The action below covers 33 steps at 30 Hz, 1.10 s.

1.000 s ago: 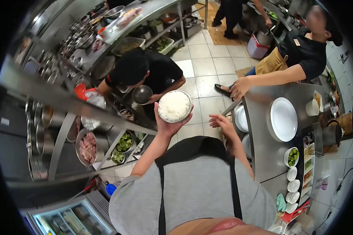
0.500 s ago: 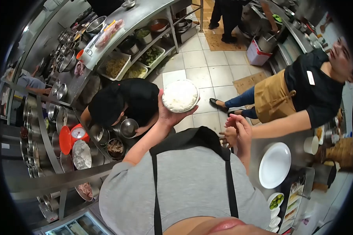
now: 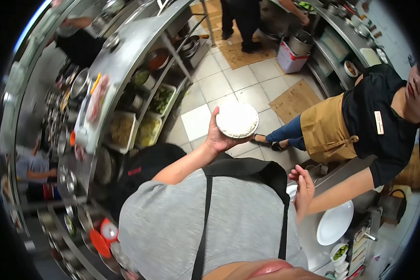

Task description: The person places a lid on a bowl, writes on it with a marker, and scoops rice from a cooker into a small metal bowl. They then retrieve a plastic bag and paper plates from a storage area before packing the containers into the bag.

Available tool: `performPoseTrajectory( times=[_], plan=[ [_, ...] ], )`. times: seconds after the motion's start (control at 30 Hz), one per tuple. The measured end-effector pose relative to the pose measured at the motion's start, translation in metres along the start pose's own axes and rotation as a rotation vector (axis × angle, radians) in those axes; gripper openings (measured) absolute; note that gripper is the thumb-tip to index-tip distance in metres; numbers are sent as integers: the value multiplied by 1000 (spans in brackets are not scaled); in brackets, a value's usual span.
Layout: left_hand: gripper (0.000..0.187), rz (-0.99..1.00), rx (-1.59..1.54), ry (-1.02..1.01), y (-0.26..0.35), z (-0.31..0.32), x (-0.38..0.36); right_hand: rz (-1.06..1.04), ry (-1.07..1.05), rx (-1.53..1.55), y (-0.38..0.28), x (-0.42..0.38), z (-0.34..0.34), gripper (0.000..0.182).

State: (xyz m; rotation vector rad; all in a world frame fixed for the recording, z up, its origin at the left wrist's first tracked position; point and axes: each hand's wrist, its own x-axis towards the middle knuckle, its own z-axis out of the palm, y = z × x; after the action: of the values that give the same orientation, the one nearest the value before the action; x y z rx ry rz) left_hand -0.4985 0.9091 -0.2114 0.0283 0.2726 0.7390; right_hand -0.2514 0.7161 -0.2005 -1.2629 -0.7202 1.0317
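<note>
My left hand (image 3: 220, 139) is held out over the floor, its fingers and thumb gripping a round bowl from below and the side. White rice (image 3: 238, 119) fills the bowl and looks overexposed; most of the bowl's wall is hidden beneath it. On the other side of my body, my right hand (image 3: 304, 185) is raised near my apron with its fingers loosely bent and apart, with nothing visible in it. A co-worker's forearm (image 3: 339, 194) reaches in just beside my right hand, and that person's hand is hidden behind mine.
The co-worker in a tan apron (image 3: 329, 128) stands at the right, and another person in black (image 3: 147, 161) is close by my left arm. A large white oval plate (image 3: 335, 223) lies on the right counter. Shelves with food trays (image 3: 122, 133) line the left.
My view has turned, and the bowl of rice now appears further right and nearer the tan-aproned co-worker. The person in black on the left is now mostly hidden behind my arm.
</note>
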Motion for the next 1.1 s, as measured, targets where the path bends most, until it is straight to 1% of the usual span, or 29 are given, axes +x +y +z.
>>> performPoseTrajectory(
  times=[0.03, 0.07, 0.1, 0.17, 0.23, 0.3, 0.33, 0.37, 0.43, 0.47, 0.53, 0.6, 0.63, 0.67, 0.7, 0.77, 0.8, 0.83, 0.9, 0.97, 1.03, 1.07, 1.1],
  plan=[
    [86, 5, 15, -10, 19, -3, 9, -11, 39, -2, 4, 13, 18, 27],
    [85, 17, 18, 19, 41, -7, 15, 3, 17, -62, 5, 31, 38, 27],
    [86, 12, 33, 43, 68, -11, 21, 17, -9, -127, 5, 52, 57, 26],
    [89, 52, 6, -5, 126, -20, 26, -43, -120, -201, 13, 107, 105, 23],
    [91, 199, 0, 45, 180, -7, 12, -87, -219, -374, 19, 161, 161, 21],
    [90, 291, -15, -113, 238, -16, 1, -92, -414, -414, 41, 217, 214, 22],
    [89, 325, -45, -232, 264, -25, -8, -56, -509, -403, 55, 242, 243, 23],
    [88, 413, -46, -280, 286, -29, -20, -48, -562, -411, 71, 265, 273, 23],
    [88, 546, -157, -384, 320, -38, -44, 219, -755, -328, 108, 309, 333, 26],
    [86, 633, -188, -390, 333, -46, -57, 235, -823, -340, 133, 329, 362, 26],
    [86, 808, -213, -390, 349, -62, -84, 363, -1029, -522, 186, 366, 424, 30],
    [85, 1001, -220, -421, 359, -72, -103, 373, -1204, -599, 223, 400, 490, 32],
    [84, 1099, -215, -404, 362, -78, -112, 380, -1311, -665, 242, 415, 526, 34],
    [81, 1176, -214, -365, 362, -81, -120, 326, -1379, -656, 261, 431, 562, 35],
    [77, 1257, -215, -322, 361, -83, -127, 403, -1368, -655, 283, 450, 600, 37],
    [74, 1414, -202, -285, 360, -90, -134, 337, -1354, -638, 329, 488, 674, 37],
    [78, 1496, -266, -258, 356, -90, -134, 327, -1364, -667, 357, 511, 710, 36],
    [81, 1579, -323, -246, 358, -89, -126, 354, -1320, -583, 378, 528, 743, 35],
    [80, 1709, -478, -259, 364, -78, -110, 495, -1226, -406, 402, 556, 806, 21],
    [79, 1815, -509, -257, 379, -72, -88, 610, -1135, -315, 428, 575, 858, 20],
    [78, 1844, -557, -174, 397, -72, -76, 708, -1049, -259, 455, 588, 901, 20],
    [80, 1880, -528, -81, 401, -78, -71, 747, -1005, -242, 471, 594, 917, 20],
    [80, 1925, -518, -46, 411, -74, -68, 782, -963, -230, 486, 598, 927, 19]
  ],
)
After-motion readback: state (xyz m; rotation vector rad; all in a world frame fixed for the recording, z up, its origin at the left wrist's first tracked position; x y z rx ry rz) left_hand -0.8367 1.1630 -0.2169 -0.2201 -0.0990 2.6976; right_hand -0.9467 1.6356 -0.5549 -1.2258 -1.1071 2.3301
